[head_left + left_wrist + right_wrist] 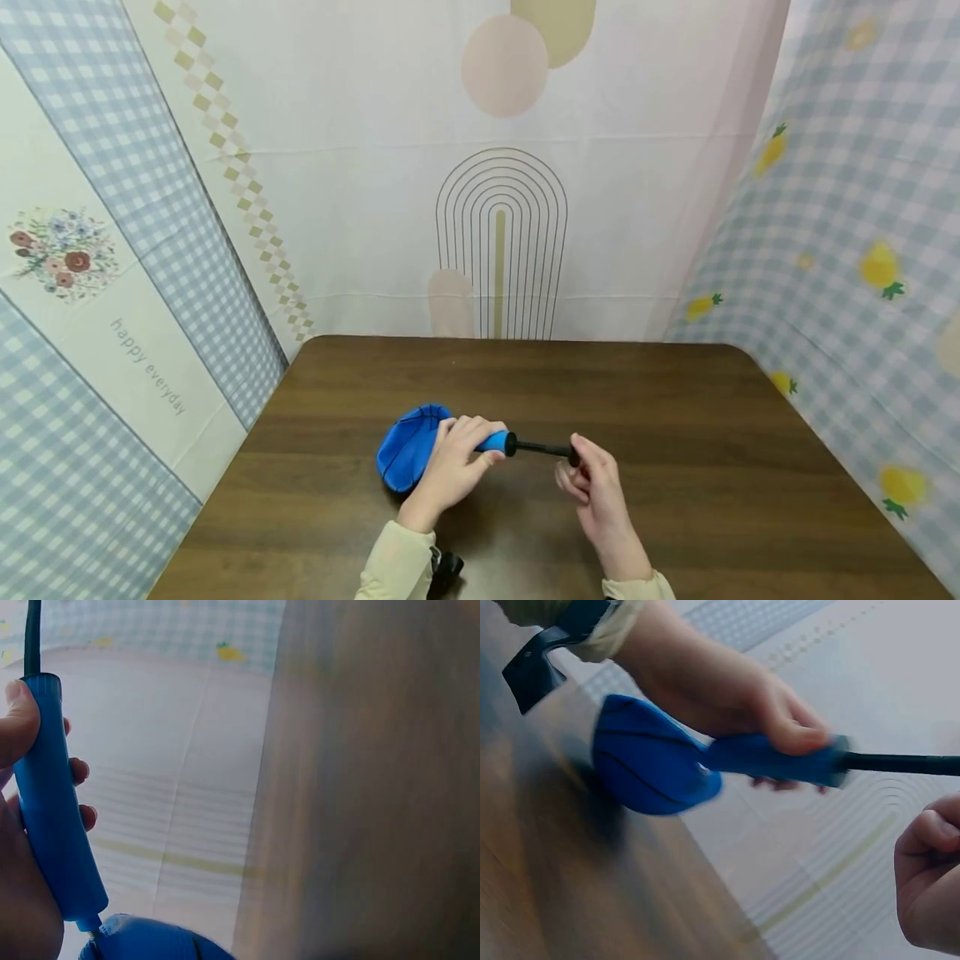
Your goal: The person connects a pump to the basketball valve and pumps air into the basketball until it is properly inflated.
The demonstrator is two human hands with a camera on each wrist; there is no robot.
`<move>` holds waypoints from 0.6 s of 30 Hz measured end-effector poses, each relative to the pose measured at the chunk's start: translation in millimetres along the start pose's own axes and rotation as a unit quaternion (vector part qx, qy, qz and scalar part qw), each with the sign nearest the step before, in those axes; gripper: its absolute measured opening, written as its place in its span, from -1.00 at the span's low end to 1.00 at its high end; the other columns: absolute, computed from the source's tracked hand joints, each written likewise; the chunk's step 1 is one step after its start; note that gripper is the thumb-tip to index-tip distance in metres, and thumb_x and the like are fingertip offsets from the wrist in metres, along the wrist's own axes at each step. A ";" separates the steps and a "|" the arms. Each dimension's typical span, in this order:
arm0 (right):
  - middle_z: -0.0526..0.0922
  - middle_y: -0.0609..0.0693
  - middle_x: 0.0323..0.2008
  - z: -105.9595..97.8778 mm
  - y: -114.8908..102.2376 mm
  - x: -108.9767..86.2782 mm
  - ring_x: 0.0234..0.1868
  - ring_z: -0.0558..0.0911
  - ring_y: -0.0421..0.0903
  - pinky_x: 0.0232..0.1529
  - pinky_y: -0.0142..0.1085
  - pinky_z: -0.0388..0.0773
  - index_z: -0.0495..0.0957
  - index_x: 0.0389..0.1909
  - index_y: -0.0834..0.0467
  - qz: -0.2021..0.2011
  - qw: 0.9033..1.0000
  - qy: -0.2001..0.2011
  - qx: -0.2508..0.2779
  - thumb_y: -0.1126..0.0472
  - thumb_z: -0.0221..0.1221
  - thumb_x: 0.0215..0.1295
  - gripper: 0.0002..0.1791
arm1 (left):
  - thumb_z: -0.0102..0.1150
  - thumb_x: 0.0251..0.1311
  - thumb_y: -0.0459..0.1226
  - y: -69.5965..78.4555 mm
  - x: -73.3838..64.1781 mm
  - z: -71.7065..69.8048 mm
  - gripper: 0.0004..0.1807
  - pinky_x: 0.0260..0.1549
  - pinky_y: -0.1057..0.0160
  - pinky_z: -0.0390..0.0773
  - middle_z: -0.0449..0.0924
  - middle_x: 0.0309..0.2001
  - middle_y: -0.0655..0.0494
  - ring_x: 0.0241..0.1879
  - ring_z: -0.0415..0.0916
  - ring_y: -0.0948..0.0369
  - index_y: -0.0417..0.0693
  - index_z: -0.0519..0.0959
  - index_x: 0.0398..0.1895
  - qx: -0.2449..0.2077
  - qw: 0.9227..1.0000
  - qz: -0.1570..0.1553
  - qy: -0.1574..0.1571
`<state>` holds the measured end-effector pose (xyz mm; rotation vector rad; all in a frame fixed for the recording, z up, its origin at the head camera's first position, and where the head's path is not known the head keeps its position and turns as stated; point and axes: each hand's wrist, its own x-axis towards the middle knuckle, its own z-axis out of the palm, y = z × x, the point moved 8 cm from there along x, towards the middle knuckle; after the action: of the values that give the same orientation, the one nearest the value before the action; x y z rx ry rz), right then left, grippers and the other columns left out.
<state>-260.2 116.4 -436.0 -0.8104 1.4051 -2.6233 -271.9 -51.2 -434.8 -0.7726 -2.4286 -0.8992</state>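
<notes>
A blue hand pump [56,802] is gripped round its barrel by my left hand [453,458], thumb on one side and fingers on the other. At its far end the pump's nozzle goes into a soft, partly collapsed blue ball [408,450] with black lines, seen in the right wrist view as a deflated ball [641,761]. The black pump rod [542,448] is drawn out of the barrel to the right. My right hand [600,492] pinches the black handle [573,456] at the rod's end.
The brown wooden table [675,417] lies under both hands. Behind it hangs a pale patterned cloth [360,208], with checked cloths at both sides. A black wrist strap piece [447,568] sits by the left sleeve.
</notes>
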 end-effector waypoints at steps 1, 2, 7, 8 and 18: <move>-0.10 -0.04 -0.81 0.4 -5.2 0.1 -0.81 -0.14 -0.08 -0.69 -0.23 -0.23 0.10 -0.66 0.14 -0.014 1.000 -0.013 0.006 0.24 -0.41 0.60 -0.51 | 0.07 0.28 0.04 -2.1 0.6 -2.1 -0.60 0.09 0.02 0.27 0.62 -0.07 0.27 -0.03 0.46 0.27 0.17 0.55 0.11 0.003 1.000 -0.001 0.000; -0.11 -0.03 -0.81 0.4 -9.2 0.5 -0.82 -0.14 -0.08 -0.70 -0.24 -0.23 0.09 -0.66 0.14 -0.022 0.999 -0.021 0.009 0.23 -0.43 0.61 -0.50 | 0.07 0.27 0.04 -4.0 1.3 -3.6 -0.59 0.10 0.02 0.27 0.62 -0.07 0.26 -0.02 0.45 0.26 0.15 0.55 0.12 0.006 1.000 -0.003 -0.001; -0.07 -0.05 -0.80 -4.6 -2.4 2.2 -0.80 -0.14 -0.09 -0.66 -0.17 -0.24 0.12 -0.64 0.10 0.011 1.000 -0.013 -0.007 0.16 -0.35 0.61 -0.51 | 0.05 0.28 0.05 -5.2 3.0 -1.2 -0.57 0.11 -0.01 0.25 0.64 -0.06 0.23 -0.01 0.46 0.23 0.13 0.56 0.14 0.018 1.000 -0.002 -0.012; -0.04 -0.09 -0.80 -6.6 3.7 2.4 -0.79 -0.11 -0.12 -0.63 -0.16 -0.24 0.13 -0.65 0.10 0.029 0.999 -0.001 -0.014 0.15 -0.31 0.60 -0.51 | 0.04 0.29 0.06 -3.3 3.2 0.4 -0.57 0.10 -0.01 0.25 0.64 -0.06 0.23 -0.01 0.46 0.24 0.14 0.56 0.13 0.022 1.000 0.001 -0.013; 0.22 -0.26 -0.84 -20.8 43.2 -5.4 -0.80 0.14 -0.37 -0.69 -0.52 0.06 0.31 -0.75 0.08 0.159 0.970 0.125 -0.134 0.04 -0.01 0.49 -0.48 | 0.00 0.30 0.10 5.7 -1.3 12.9 -0.61 0.09 0.00 0.27 0.63 -0.07 0.31 -0.01 0.46 0.27 0.27 0.54 0.10 0.014 0.999 0.014 -0.035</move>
<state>-273.6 108.5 -481.7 -0.2405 1.8088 -2.3820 -269.9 -39.1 -442.0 -0.8391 -2.4791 -0.8386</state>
